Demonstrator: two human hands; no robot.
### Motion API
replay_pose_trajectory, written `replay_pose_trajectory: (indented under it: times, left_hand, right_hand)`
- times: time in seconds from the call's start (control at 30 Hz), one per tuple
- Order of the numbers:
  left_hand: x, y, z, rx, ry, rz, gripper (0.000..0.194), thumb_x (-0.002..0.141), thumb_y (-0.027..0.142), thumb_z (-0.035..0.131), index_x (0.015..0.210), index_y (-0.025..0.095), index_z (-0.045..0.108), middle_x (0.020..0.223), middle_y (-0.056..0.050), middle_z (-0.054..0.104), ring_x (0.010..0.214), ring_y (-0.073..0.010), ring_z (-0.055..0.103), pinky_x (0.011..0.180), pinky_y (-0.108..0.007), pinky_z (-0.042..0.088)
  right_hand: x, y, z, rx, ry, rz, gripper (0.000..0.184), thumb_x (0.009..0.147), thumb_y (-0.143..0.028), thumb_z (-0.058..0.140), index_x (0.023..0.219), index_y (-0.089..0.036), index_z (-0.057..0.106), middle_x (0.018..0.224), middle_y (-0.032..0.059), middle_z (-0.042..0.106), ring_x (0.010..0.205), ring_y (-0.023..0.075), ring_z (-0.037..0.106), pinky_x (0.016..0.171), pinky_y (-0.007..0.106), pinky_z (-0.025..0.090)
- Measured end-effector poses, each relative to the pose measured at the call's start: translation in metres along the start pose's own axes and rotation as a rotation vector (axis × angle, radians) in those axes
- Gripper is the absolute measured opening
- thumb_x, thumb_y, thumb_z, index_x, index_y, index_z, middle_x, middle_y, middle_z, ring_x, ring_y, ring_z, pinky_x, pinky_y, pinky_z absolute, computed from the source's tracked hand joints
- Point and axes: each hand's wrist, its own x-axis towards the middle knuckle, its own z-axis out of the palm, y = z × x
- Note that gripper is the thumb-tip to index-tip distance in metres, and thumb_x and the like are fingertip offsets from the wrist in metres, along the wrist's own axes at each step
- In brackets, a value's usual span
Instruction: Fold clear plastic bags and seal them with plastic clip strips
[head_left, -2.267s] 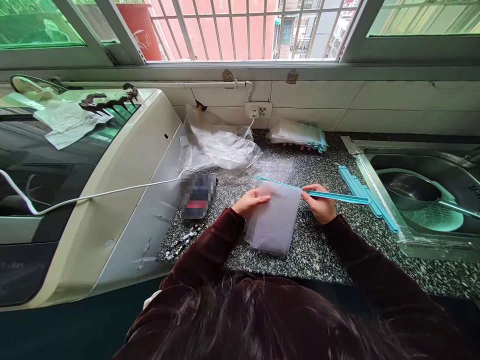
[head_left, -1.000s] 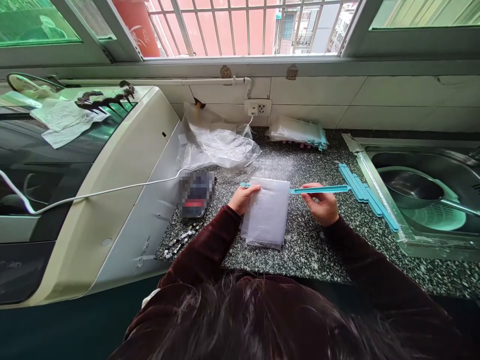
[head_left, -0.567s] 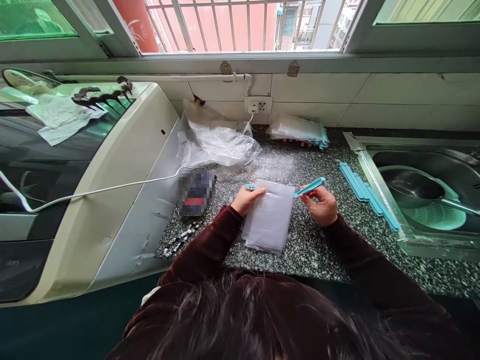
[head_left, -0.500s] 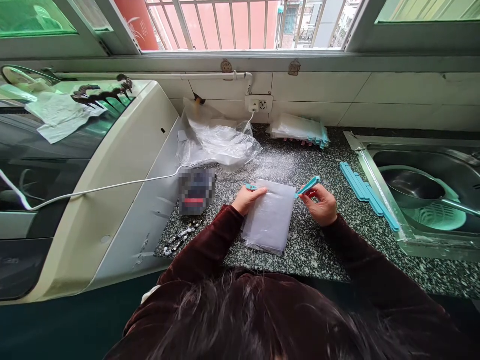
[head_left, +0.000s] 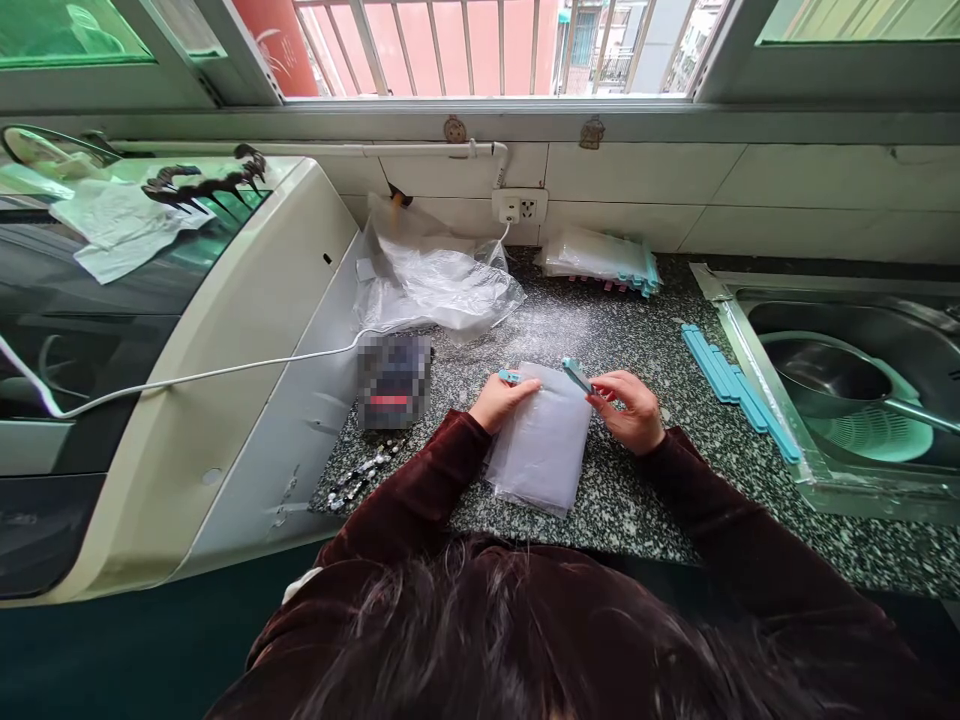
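A small stack of translucent plastic bags point(head_left: 541, 448) lies on the speckled granite counter point(head_left: 637, 500) in front of me. My left hand point(head_left: 501, 398) presses its fingers on the stack's top left corner, where one end of a teal sealing clip point(head_left: 510, 376) shows. My right hand point(head_left: 627, 408) is closed on the clip's other arm point(head_left: 576, 373), which is swung up and over the bags' top edge. Most of the clip is hidden under the bags and my fingers.
More teal clips point(head_left: 731, 385) lie in a row beside the sink point(head_left: 840, 400), which holds a metal bowl in a green colander. Finished clipped bags point(head_left: 600, 260) are piled by the wall. Crumpled plastic wrap point(head_left: 439, 285), a blurred dark object point(head_left: 394, 382) and a washing machine point(head_left: 172, 340) are at left.
The long teal clip has been slid leftward under the bags' top edge. Its free arm, held by my right hand, has folded from pointing right toward the bags.
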Motion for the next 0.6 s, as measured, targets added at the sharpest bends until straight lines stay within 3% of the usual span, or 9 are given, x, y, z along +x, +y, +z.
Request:
replay_pose_trajectory:
  times: [0.3, 0.6]
  left_hand:
    - [-0.003, 0.010, -0.002, -0.097, -0.118, -0.182, 0.043, 0.044, 0.043, 0.081, 0.064, 0.011, 0.062, 0.060, -0.002, 0.062, 0.054, -0.0104, 0.053, 0.056, -0.024, 0.042]
    - [0.000, 0.010, -0.008, -0.002, -0.217, -0.156, 0.041, 0.047, 0.043, 0.080, 0.067, 0.010, 0.066, 0.061, -0.004, 0.064, 0.055, -0.0125, 0.054, 0.057, -0.024, 0.042]
  right_hand:
    - [0.000, 0.005, 0.008, -0.139, -0.091, -0.068, 0.016, 0.083, -0.034, 0.054, 0.089, -0.023, 0.064, 0.075, 0.0050, 0.065, 0.070, 0.0173, 0.058, 0.063, 0.031, 0.049]
    - [0.000, 0.005, 0.008, -0.234, -0.081, -0.114, 0.015, 0.083, -0.033, 0.054, 0.089, -0.024, 0.065, 0.078, 0.0045, 0.066, 0.075, 0.0186, 0.059, 0.069, 0.032, 0.049]
